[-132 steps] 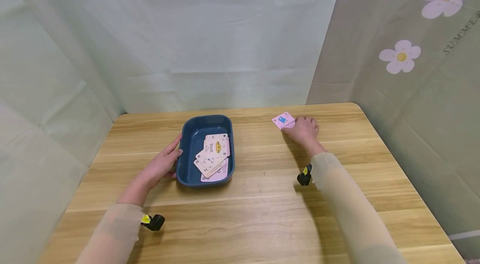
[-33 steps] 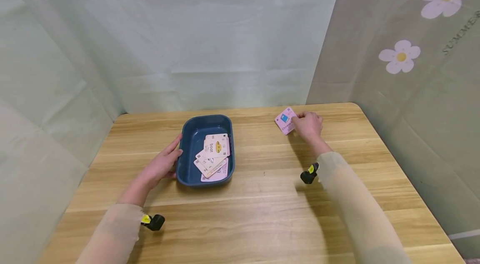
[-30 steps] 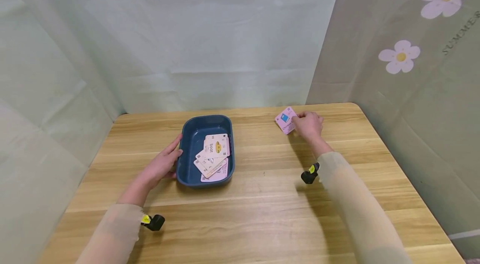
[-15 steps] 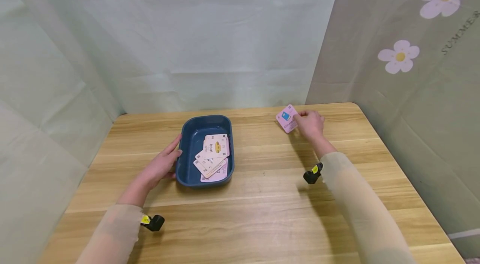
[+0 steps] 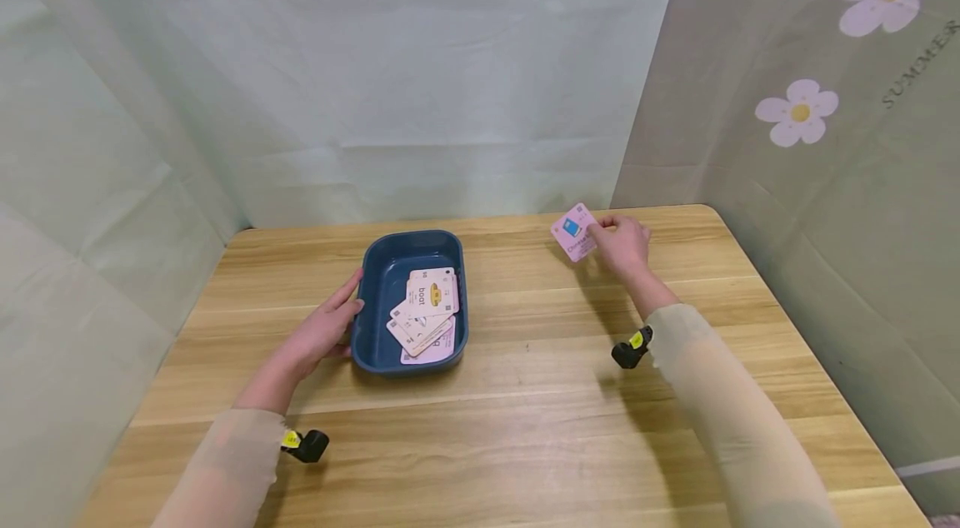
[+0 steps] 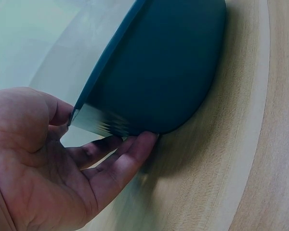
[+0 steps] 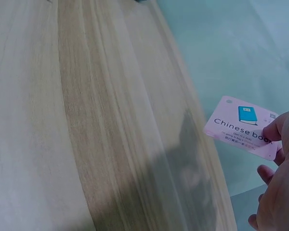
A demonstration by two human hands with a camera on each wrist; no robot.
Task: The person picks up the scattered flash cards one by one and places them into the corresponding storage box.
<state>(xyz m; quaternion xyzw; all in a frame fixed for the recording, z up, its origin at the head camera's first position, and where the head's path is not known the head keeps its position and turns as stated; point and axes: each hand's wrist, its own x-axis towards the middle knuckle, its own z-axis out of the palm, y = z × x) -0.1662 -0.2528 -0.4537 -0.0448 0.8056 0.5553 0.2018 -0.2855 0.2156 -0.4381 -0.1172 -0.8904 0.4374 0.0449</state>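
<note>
In the head view, a dark blue plastic bin stands on the left half of the table. My left hand holds it by its left side; in the left wrist view, fingertips touch the outer wall low down and another digit is at the rim. Several word cards overlap inside, the top one reading "boat". My right hand pinches a pink word card between thumb and finger, above the table's far edge. Its face shows a blue book and "Chinese book" in the right wrist view.
The wood-grain table has rounded far corners. A pale cloth curtain hangs close behind it, and a flowered curtain closes off the right. A small black camera sits on each wrist.
The pink card, lying on the table or partly hidden by my right hand earlier, is now pinched and raised slightly off the surface, its lower corner turned up. Left hand and bin are still.
</note>
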